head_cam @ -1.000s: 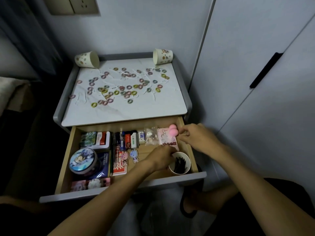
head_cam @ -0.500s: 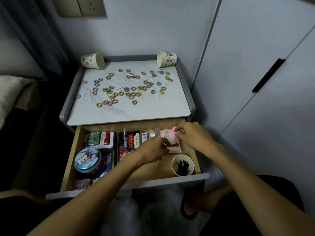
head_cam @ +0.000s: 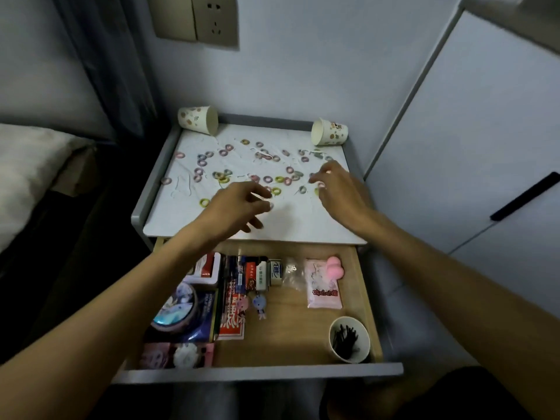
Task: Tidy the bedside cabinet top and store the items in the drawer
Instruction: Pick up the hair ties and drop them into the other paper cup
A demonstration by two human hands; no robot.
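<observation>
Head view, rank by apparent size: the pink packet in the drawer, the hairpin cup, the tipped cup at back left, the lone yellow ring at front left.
1. pink packet and hairpin cup: about alike, so not ranked; the cup sits nearer the camera.
2. tipped cup: looks smaller, but it is farthest away.
3. yellow ring: clearly smallest.

Small coloured rings (head_cam: 267,179) scattered over cabinet top (head_cam: 303,225), drawer (head_cam: 288,328) open
</observation>
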